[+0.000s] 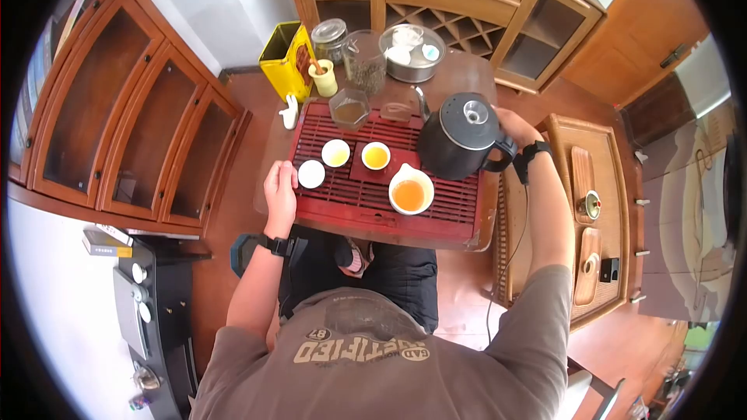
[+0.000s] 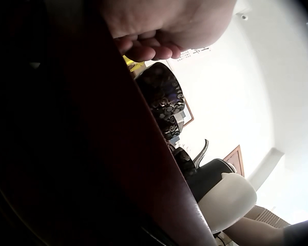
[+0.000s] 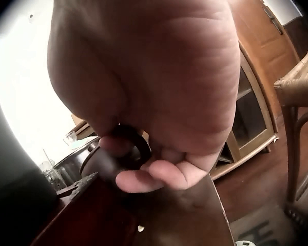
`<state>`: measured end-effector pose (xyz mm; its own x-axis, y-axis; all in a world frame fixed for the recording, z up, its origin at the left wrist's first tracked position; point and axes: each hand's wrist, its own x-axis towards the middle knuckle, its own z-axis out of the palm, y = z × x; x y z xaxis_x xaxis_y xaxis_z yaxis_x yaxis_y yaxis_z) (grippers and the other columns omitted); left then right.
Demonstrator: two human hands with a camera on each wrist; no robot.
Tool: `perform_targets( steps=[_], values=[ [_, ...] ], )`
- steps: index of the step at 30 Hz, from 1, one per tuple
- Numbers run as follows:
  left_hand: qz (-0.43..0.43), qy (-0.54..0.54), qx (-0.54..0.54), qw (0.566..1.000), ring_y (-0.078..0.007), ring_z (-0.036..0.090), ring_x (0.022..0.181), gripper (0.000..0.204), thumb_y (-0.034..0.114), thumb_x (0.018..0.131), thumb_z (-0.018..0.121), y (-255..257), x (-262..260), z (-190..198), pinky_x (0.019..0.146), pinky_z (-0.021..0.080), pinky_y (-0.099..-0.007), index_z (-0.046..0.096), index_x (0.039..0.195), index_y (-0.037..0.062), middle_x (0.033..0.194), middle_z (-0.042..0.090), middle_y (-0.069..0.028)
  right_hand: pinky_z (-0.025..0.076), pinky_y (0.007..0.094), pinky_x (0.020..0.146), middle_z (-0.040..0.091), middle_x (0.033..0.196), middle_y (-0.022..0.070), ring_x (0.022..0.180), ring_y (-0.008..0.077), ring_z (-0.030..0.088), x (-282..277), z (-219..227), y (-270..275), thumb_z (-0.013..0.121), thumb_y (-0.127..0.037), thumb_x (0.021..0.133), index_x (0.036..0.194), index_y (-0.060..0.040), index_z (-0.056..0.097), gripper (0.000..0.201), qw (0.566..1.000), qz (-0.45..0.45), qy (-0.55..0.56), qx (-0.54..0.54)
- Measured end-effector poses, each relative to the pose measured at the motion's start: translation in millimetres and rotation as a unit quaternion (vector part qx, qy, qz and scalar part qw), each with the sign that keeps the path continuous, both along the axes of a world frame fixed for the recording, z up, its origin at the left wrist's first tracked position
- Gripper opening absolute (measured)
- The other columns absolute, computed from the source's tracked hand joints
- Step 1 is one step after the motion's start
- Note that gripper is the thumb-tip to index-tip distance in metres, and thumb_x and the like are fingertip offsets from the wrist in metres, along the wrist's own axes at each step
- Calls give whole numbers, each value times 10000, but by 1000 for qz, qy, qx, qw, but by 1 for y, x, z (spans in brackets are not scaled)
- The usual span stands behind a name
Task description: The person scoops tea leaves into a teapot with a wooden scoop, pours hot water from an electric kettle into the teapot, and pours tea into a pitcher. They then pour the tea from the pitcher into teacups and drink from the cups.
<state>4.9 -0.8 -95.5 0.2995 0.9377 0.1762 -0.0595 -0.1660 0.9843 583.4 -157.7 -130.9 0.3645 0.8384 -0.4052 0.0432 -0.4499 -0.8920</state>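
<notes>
On the red slatted tray (image 1: pixel 350 214) sit several small white cups, two holding yellow liquid, and a white pitcher (image 1: pixel 399 207) of orange liquid. My left hand (image 1: pixel 282 196) is at the tray's left edge beside the leftmost white cup (image 1: pixel 311 174); its fingers (image 2: pixel 143 53) are loosely bent, with nothing held. A black kettle (image 1: pixel 447 148) stands at the tray's right. Beyond it is my right hand (image 1: pixel 515 126), partly hidden in the head view. In the right wrist view, my right hand (image 3: pixel 149 77) grips the dark looped handle (image 3: pixel 142 147) of a brown pot (image 3: pixel 103 163).
Behind the tray stand a yellow tin (image 1: pixel 288 62), a glass jar (image 1: pixel 330 40), a beige holder (image 1: pixel 324 80) and a round metal container (image 1: pixel 412 70). A glass pitcher (image 1: pixel 349 111) is at the tray's back edge. A wicker-edged stand (image 1: pixel 556 225) is at the right.
</notes>
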Motion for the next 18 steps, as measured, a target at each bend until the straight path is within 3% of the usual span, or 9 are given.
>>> perform_targets(
  steps=[3,4,7,10,16,18],
  values=[
    [4,4,-8,1000,-52,423,683,325,190,1115,498,0,1,-2,632,357,-233,510,811,78,739,478,36,463,297,634,627,831,9,681,126,528,-15,13,-1,456,-449,1110,985,-88,690,448,999,-25,-20,-15],
    [3,-3,-11,1000,-52,423,684,324,186,1115,498,1,2,-2,633,358,-233,508,810,77,739,477,35,519,320,726,690,970,44,807,143,605,-16,14,0,477,-432,1106,1172,-29,713,471,997,15,-67,-22],
    [5,-7,-13,1000,-53,423,689,318,176,1111,500,1,3,1,638,361,-231,507,809,75,740,477,35,545,318,805,717,1055,76,923,162,649,-56,66,-4,534,-385,1089,1275,-8,688,448,992,25,-116,-53],
    [8,-9,-14,1000,-53,425,694,316,176,1111,502,0,2,2,643,363,-231,509,811,75,743,476,36,552,320,797,714,1034,72,919,174,665,-3,2,1,597,-347,1061,1250,-19,695,391,995,4,-98,-28],
    [3,-24,-30,999,-50,425,696,320,178,1112,506,-2,4,6,650,365,-231,510,809,77,745,474,37,533,272,720,704,1014,46,854,132,660,-4,32,-26,625,-337,1047,1266,-28,659,381,991,-38,-129,-10],
    [-5,-17,-24,1000,-49,429,698,320,182,1110,512,-1,3,5,653,369,-230,511,808,75,746,477,39,527,262,709,704,1030,45,851,129,661,-29,80,-45,628,-312,1048,1287,-31,640,369,989,-66,-129,7]
  ],
)
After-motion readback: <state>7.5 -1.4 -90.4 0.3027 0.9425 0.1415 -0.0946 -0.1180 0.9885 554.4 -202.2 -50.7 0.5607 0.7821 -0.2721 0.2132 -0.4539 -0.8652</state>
